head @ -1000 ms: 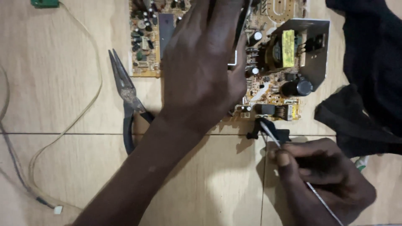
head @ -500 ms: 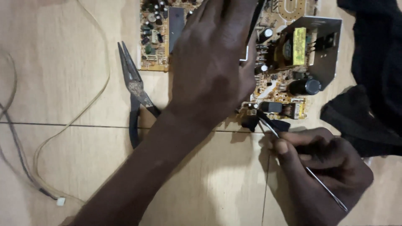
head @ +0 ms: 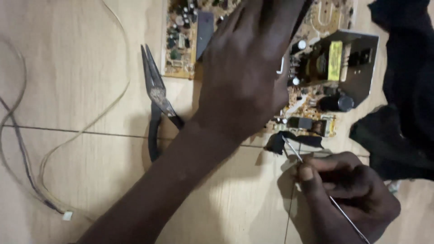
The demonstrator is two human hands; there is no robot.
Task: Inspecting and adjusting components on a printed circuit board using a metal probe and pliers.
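Note:
A tan circuit board (head: 183, 43) crowded with components lies on the pale tiled floor at the top of the head view. My left hand (head: 246, 72) rests flat on its middle, pressing it down and hiding much of it. My right hand (head: 346, 194) grips a thin metal tool (head: 293, 150) like a pen. The tool's tip touches a black part (head: 275, 142) at the board's near edge. A yellow transformer (head: 333, 58) stands inside a grey metal bracket (head: 361, 79) on the board's right side.
Long-nose pliers (head: 156, 99) with dark handles lie left of the board. Thin wires (head: 27, 171) ending in a small white plug (head: 67, 215) loop across the floor at left. Black cloth (head: 402, 95) bunches at the right edge.
The view has drifted, so the board and pliers sit slightly further right and lower in frame. My left hand stays on the board; my right hand keeps the tool tip at the board's edge.

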